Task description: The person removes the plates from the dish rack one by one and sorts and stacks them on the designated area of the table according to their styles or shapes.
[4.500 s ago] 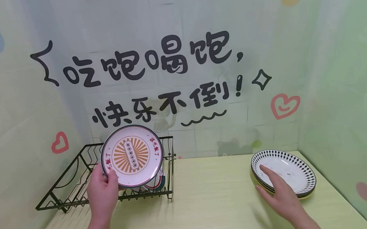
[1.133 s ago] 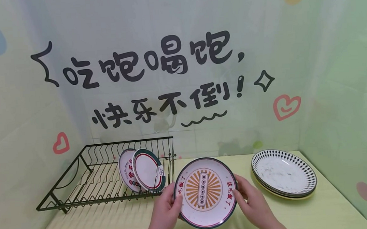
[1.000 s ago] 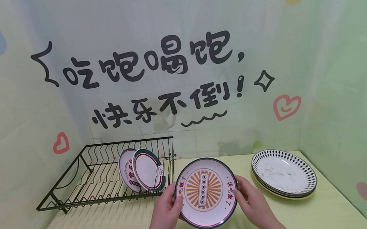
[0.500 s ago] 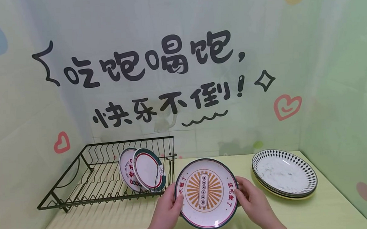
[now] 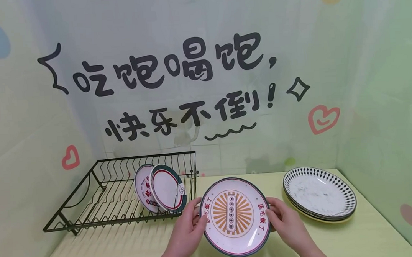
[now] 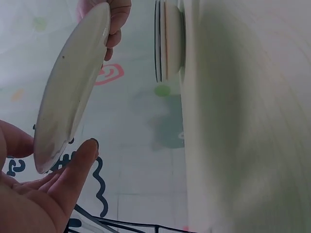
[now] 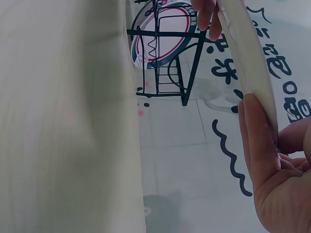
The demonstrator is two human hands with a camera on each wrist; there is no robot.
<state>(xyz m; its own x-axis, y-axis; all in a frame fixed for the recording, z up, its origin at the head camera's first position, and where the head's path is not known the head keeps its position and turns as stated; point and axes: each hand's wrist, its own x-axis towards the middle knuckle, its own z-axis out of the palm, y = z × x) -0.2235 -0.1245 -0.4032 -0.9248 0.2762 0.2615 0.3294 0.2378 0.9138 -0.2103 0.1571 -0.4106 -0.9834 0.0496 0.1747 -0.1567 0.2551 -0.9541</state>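
A round white plate with an orange sunburst, red characters and a dark green rim is held up between both hands, its face tilted towards me. My left hand pinches its left edge, thumb on the face and fingers behind. On the opposite edge my right hand grips it the same way. In the left wrist view the plate's pale underside shows, with the left fingers spread beneath it. The right wrist view has the plate edge-on, clear of the table.
A black wire dish rack stands at the left, with a green-rimmed plate and a red-lettered plate upright in it. At the right lies a stack of oval plates with black diamond rims, on the pale table.
Earlier the left hand alone held the plate over the rack, the right hand near the oval stack. Now both hands hold it mid-table; lately it shifts slightly right.
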